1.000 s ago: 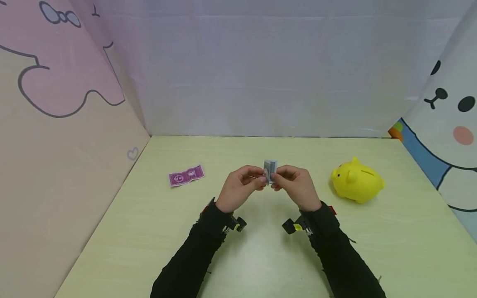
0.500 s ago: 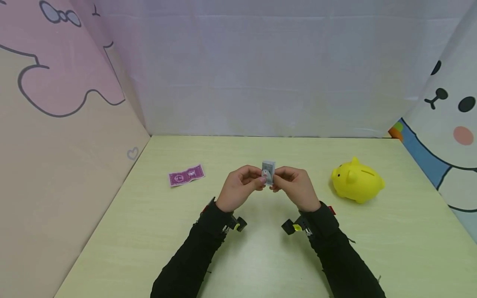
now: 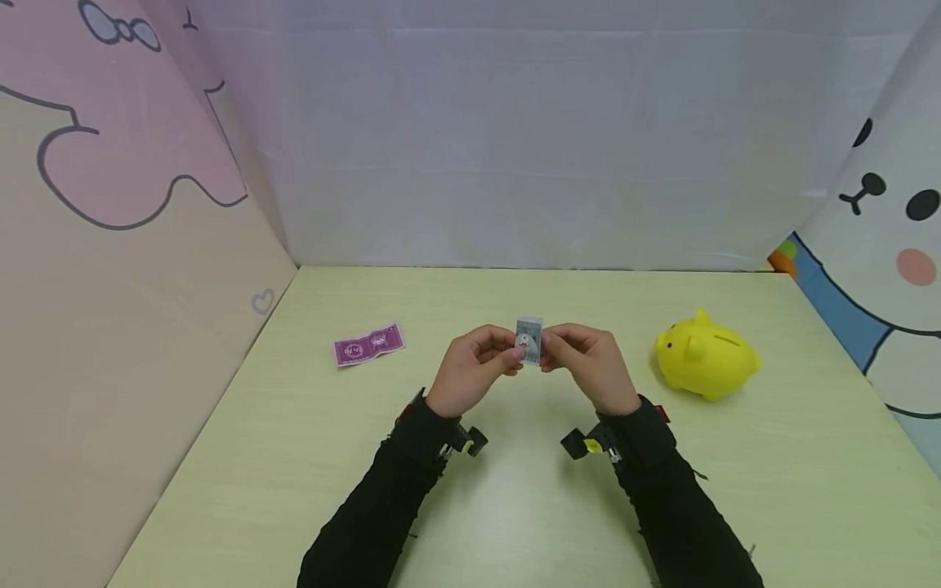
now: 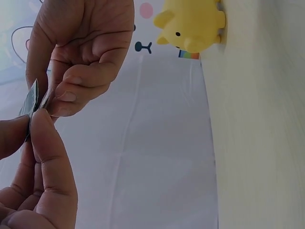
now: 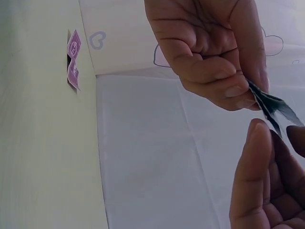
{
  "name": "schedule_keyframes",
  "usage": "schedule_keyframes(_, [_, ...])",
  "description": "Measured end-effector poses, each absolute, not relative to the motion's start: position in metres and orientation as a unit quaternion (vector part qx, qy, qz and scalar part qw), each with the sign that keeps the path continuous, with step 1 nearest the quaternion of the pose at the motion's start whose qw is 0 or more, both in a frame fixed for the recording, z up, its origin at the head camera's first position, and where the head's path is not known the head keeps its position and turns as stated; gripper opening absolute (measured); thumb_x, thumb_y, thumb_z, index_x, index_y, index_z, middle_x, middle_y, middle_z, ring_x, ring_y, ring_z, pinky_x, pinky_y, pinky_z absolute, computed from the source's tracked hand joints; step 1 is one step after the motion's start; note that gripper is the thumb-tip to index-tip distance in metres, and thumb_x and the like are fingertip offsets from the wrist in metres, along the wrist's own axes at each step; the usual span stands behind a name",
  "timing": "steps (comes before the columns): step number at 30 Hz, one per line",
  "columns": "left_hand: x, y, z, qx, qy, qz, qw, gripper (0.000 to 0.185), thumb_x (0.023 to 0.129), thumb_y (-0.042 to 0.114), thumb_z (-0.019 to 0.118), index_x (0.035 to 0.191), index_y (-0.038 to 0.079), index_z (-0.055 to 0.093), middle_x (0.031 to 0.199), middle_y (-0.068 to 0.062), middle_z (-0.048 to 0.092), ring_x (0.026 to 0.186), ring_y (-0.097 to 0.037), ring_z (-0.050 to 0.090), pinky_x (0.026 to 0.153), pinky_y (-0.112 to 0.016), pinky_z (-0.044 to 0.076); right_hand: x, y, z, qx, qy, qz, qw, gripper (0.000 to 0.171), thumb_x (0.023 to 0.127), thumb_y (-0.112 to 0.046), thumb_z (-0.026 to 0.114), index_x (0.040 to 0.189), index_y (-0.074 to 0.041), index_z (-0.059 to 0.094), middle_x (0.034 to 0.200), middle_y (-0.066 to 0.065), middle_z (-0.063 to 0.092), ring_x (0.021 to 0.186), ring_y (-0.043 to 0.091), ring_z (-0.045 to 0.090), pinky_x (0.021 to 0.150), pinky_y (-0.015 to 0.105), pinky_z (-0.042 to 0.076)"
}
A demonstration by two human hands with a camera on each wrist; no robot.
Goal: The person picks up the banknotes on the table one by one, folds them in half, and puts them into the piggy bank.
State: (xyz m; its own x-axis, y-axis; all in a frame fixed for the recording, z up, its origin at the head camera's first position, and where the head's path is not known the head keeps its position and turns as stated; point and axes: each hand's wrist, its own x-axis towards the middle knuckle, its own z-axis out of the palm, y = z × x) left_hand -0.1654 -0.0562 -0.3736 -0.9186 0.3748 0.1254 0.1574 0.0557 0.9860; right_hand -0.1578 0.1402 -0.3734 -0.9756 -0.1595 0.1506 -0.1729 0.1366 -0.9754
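In the head view a folded grey-green banknote (image 3: pixel 528 338) is held up above the middle of the table. My left hand (image 3: pixel 474 369) pinches its left side between thumb and fingers. My right hand (image 3: pixel 591 363) is at the note's right edge. In the right wrist view, the right thumb (image 5: pixel 296 139) and forefinger (image 5: pixel 257 143) stand apart, with the note's lower end close to the gap. The left wrist view shows the folded banknote (image 4: pixel 31 102) nearly edge-on. A purple banknote (image 3: pixel 369 345) with a crease lies on the table at the left.
A yellow piggy bank (image 3: pixel 706 355) stands on the right of the pale table (image 3: pixel 507 506), its slot facing up. A white cloth backdrop (image 3: pixel 515 147) hangs behind the table, and printed cartoon panels flank both sides.
The folded banknote has turned so that its printed face shows flatter to the head view. My right hand has shifted slightly right; the left has hardly moved. The purple banknote and piggy bank stay put.
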Motion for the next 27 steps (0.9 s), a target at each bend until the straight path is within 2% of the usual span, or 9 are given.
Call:
schedule_keyframes(5, [-0.1641,-0.0558,-0.3715,0.178,0.725,0.661,0.075,0.019,0.095,0.005,0.062,0.111,-0.005,0.062,0.103,-0.023,0.065,0.085,-0.028,0.068,0.078,-0.027,0.059,-0.1562,0.1407,-0.3707,0.111,-0.74,0.663,0.012,0.034,0.101,-0.02,0.055,0.113,0.01,0.065,0.088,-0.007,0.069,0.075,0.011,0.067,0.075,0.025,0.059])
schedule_keyframes(8, [-0.1635,-0.0558,-0.3703,0.175,0.726,0.661,0.074,0.018,0.095,0.005,0.062,0.11,-0.005,0.062,0.103,-0.023,0.065,0.086,-0.032,0.067,0.078,-0.027,0.059,-0.1556,0.1404,-0.3693,0.114,-0.736,0.668,0.016,0.036,0.101,-0.021,0.054,0.113,0.011,0.064,0.088,-0.007,0.068,0.076,0.011,0.067,0.076,0.027,0.06])
schedule_keyframes(16, [-0.1634,-0.0561,-0.371,0.178,0.722,0.665,0.074,0.017,0.094,0.004,0.063,0.107,-0.005,0.062,0.101,-0.024,0.065,0.082,-0.029,0.067,0.077,-0.026,0.058,-0.1551,0.14,-0.3699,0.123,-0.741,0.66,0.009,0.031,0.096,-0.015,0.064,0.118,0.007,0.065,0.091,-0.011,0.07,0.076,0.011,0.066,0.075,0.025,0.059])
schedule_keyframes(23, [-0.164,-0.0554,-0.3736,0.183,0.726,0.659,0.074,0.015,0.095,0.004,0.062,0.107,-0.005,0.062,0.101,-0.022,0.065,0.079,-0.015,0.067,0.075,-0.025,0.058,-0.1555,0.1393,-0.3715,0.123,-0.744,0.657,0.018,0.026,0.095,-0.011,0.064,0.111,0.009,0.066,0.084,-0.01,0.069,0.071,0.01,0.064,0.072,0.024,0.059])
schedule_keyframes(26, [-0.1636,-0.055,-0.3742,0.186,0.729,0.655,0.075,0.015,0.095,0.004,0.062,0.107,-0.005,0.062,0.1,-0.023,0.065,0.079,-0.017,0.066,0.075,-0.025,0.057,-0.1554,0.1387,-0.3721,0.121,-0.745,0.656,0.021,0.023,0.094,-0.01,0.064,0.107,0.009,0.066,0.081,-0.009,0.068,0.069,0.01,0.063,0.07,0.023,0.059])
schedule_keyframes(27, [-0.1632,-0.0551,-0.3742,0.186,0.729,0.655,0.075,0.015,0.095,0.004,0.061,0.107,-0.005,0.062,0.1,-0.023,0.065,0.08,-0.021,0.067,0.075,-0.025,0.057,-0.1552,0.1384,-0.3723,0.12,-0.746,0.655,0.022,0.023,0.094,-0.01,0.064,0.106,0.009,0.066,0.081,-0.009,0.068,0.069,0.01,0.063,0.07,0.023,0.058])
